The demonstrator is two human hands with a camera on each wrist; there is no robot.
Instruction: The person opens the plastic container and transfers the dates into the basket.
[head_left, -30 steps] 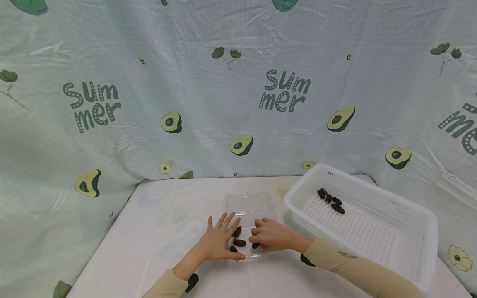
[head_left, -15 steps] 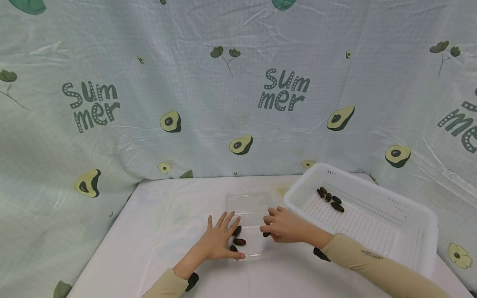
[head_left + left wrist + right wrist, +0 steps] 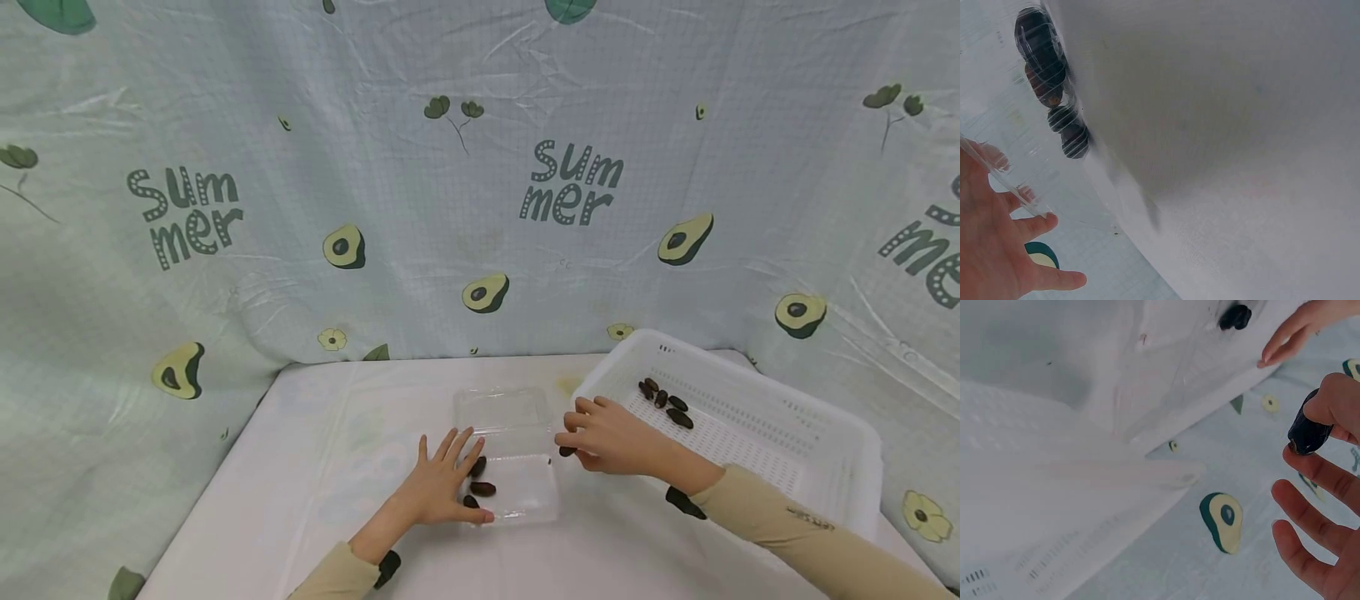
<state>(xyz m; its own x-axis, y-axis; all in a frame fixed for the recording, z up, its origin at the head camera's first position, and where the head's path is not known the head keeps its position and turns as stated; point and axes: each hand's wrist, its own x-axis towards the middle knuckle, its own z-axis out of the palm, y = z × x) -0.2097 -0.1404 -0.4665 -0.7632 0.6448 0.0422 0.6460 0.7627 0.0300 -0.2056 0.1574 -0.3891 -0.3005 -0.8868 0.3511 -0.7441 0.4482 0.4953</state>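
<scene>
Thumb and index finger of my right hand (image 3: 618, 437) pinch a dark, glossy date (image 3: 1310, 428), while its other fingers stand apart in the right wrist view. That hand hovers between the clear plastic container (image 3: 534, 492) and the near-left rim of the white basket. My left hand (image 3: 438, 487) lies with fingers spread along the container's left side, its fingertips at the clear wall in the left wrist view. Three dates (image 3: 483, 489) show in the container's left part, partly covered by the left hand. The container's hinged lid (image 3: 501, 408) lies folded back behind it.
A white perforated basket (image 3: 750, 377) stands at the right of the table, with several dates (image 3: 679, 418) in its far-left part. The white-covered table (image 3: 337, 433) ends at a hanging curtain (image 3: 405, 183) printed with avocados.
My right hand has moved from inside the container to the right and slightly away, toward the basket, carrying the date. The left hand has stayed in place.
</scene>
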